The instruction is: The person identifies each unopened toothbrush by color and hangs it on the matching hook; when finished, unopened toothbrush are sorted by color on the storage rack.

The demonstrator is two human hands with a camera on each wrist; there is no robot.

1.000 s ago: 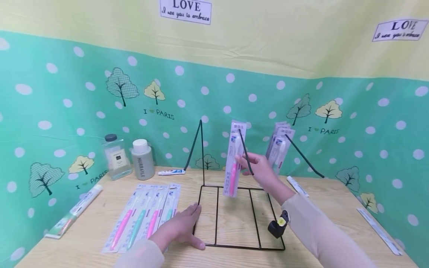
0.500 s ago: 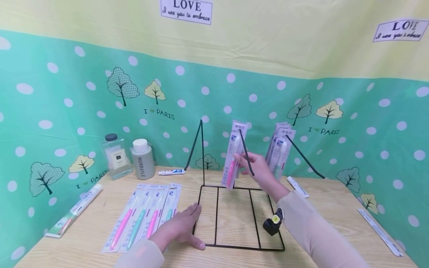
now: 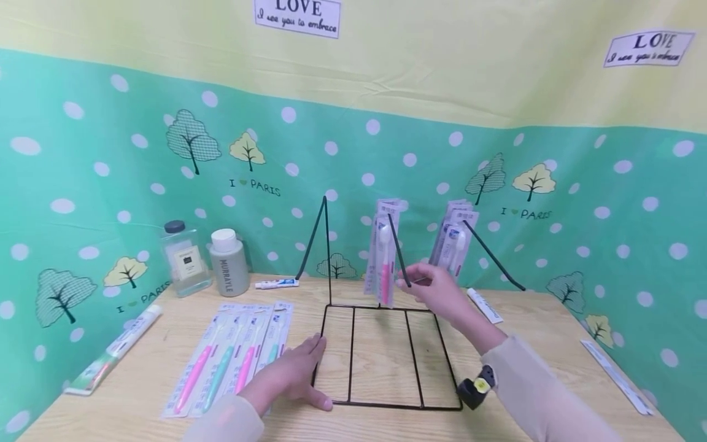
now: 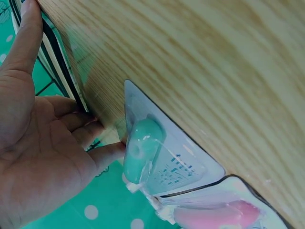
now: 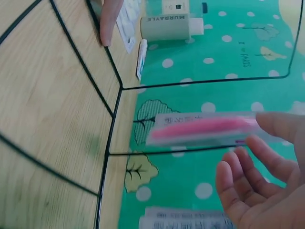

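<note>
Packaged toothbrushes hang on the middle hook of a black wire rack [image 3: 386, 404], the front one a pink toothbrush [image 3: 385, 279]. Just right of it, my right hand [image 3: 442, 298] has its thumb and forefinger apart by the hook's end; in the right wrist view the thumb overlaps the pink toothbrush's pack [image 5: 200, 126]. My left hand [image 3: 295, 371] rests along the rack's left side with fingers extended and thumb at the front corner. Beside it, packaged pink and teal toothbrushes [image 3: 221, 362] lie in a row; the left wrist view shows a teal one [image 4: 143, 148] near the little finger.
More packaged toothbrushes [image 3: 455, 245] hang on the right hook; the left hook [image 3: 312, 239] bears none. Two bottles [image 3: 229, 264] stand at the back left. Toothpaste tubes lie at left [image 3: 116, 350], back [image 3: 276, 283] and right [image 3: 485, 305]. A narrow pack [image 3: 615, 376] lies far right.
The pink toothbrush has gone back along the middle hook and now hangs nearly straight. My right hand has let go and drawn off to the right. The left hand stays on the rack.
</note>
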